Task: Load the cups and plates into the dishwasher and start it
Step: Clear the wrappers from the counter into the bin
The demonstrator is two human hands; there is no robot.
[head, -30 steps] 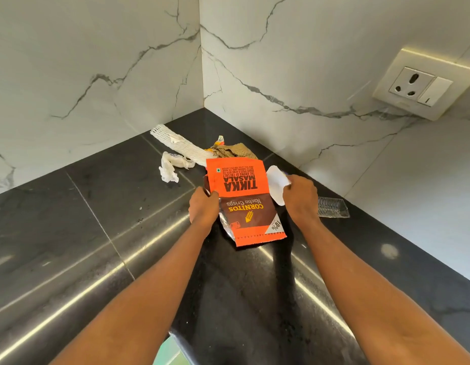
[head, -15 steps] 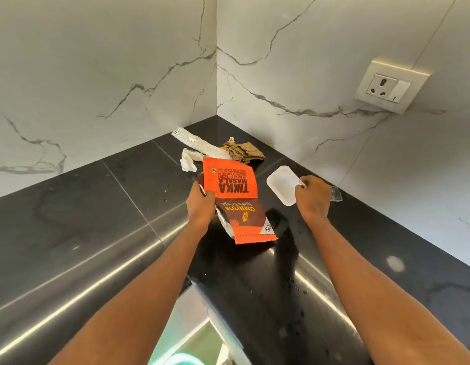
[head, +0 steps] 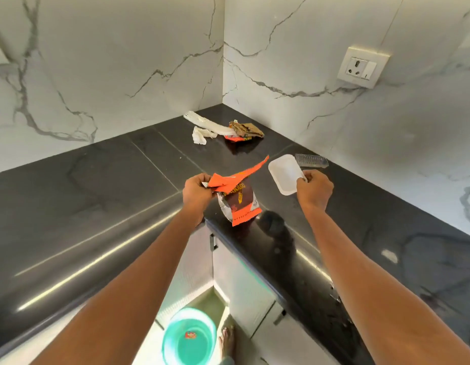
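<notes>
My left hand (head: 196,189) grips an orange and brown crisp packet (head: 237,198) by its upper edge; the packet hangs over the inner corner of the black counter (head: 97,185). My right hand (head: 314,189) pinches the near edge of a small white rectangular tray (head: 283,173), held just above the counter. No cups, plates or dishwasher are in view.
Crumpled white paper and brown and orange wrappers (head: 226,129) lie in the far counter corner. A clear ridged plastic piece (head: 311,161) lies by the right wall, under a wall socket (head: 361,67). Below, a green bin (head: 189,335) stands on the floor beside a foot (head: 226,338).
Both hands have drawn back from the corner toward the counter's inner edge, carrying the packet and the tray. The packet's top flap has folded over. The green bin has come into view.
</notes>
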